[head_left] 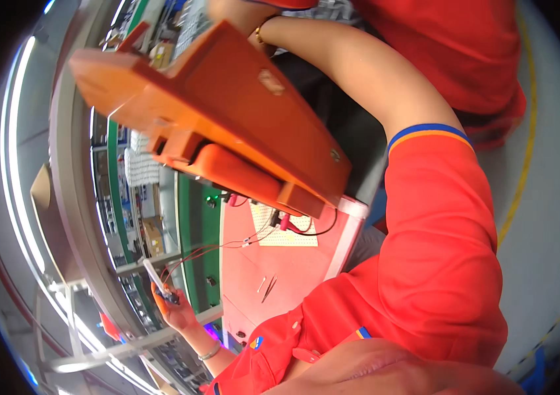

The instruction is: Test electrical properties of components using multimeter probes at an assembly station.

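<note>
My left hand (pixel 178 316), a bracelet at its wrist, is closed around a white pen-like stick (pixel 153 271) with a dark part beside the fingers. Thin red wires (pixel 197 251) run from near this hand to small connectors over the pink table mat (pixel 286 266). A large orange plastic housing (pixel 227 112) fills the upper middle, tilted, its left end blurred. My right arm (pixel 352 62) reaches up behind it; the right hand's fingers are hidden there. Under the housing, red-and-black clips (pixel 286 222) with leads sit by a pale yellow dotted board (pixel 299 237). Dark tweezers (pixel 269 288) lie on the mat.
Someone in a red shirt (pixel 444 59) stands close at the upper right. Shelves with boxes (pixel 153 234) and a metal frame rail (pixel 118 349) lie on the left. A green panel (pixel 201 276) borders the mat. A yellow line (pixel 520 178) marks the grey floor.
</note>
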A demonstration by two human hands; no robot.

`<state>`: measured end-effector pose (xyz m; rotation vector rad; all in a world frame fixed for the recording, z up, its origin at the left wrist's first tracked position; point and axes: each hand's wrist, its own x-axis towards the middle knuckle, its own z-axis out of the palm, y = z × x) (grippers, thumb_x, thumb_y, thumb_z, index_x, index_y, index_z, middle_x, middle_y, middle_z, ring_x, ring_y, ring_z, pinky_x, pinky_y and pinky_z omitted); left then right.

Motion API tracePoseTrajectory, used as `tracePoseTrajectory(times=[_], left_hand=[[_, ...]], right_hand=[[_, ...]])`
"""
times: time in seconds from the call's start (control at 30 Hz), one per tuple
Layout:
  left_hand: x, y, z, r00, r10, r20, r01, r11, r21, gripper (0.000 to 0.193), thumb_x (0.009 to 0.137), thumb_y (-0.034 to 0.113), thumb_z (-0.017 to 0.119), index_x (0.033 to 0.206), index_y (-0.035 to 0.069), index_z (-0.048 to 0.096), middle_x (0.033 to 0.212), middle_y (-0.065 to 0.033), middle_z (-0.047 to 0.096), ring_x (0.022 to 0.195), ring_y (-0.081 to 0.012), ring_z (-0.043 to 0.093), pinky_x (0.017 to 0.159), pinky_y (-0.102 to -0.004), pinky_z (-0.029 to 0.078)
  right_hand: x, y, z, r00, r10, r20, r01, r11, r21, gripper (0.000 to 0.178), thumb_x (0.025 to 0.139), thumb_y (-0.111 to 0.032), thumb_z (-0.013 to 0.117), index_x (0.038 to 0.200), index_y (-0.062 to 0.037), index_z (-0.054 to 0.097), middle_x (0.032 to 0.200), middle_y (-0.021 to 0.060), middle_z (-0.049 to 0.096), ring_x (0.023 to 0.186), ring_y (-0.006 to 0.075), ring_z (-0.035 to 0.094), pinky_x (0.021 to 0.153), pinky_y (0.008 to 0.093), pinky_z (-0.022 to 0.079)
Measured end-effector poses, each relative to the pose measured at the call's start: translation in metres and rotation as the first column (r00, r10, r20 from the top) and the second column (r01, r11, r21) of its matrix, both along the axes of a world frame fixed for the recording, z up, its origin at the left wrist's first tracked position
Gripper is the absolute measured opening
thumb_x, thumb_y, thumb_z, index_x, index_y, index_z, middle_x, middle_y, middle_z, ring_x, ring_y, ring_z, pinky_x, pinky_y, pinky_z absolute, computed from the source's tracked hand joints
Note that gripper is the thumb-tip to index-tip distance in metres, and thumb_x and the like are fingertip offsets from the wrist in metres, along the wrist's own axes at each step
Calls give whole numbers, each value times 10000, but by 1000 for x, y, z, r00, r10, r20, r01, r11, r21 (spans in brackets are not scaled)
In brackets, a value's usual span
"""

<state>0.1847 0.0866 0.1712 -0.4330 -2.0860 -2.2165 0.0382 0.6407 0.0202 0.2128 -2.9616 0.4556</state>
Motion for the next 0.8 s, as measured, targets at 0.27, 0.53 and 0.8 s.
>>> tracePoseTrajectory(times=[0.27,0.53,0.8], left_hand=[[2,-30,-14,1000,2,12,-4,987,158,395,843,204,441,1198,53,356,905,-97,504,730,-156,477,669,-266,402],[5,-74,-28,987,147,-72,-125,962,243,439,832,215,461,1185,-23,354,955,-92,447,738,-151,438,657,-261,378],[3,-119,-67,979,198,-52,-182,958,221,476,846,249,416,1218,-24,299,1031,-114,425,820,-163,431,761,-272,340]], right_hand=[[-99,-138,91,956,222,-193,-186,964,190,448,812,-372,417,1017,8,536,1028,162,541,953,297,508,827,381,375],[-135,-309,62,835,533,-134,-438,793,424,440,816,-357,414,1031,12,521,1037,173,531,966,306,497,842,384,367],[-129,-338,-11,812,581,-65,-493,740,458,434,820,-341,410,1045,17,507,1047,183,521,979,315,486,857,387,359]])
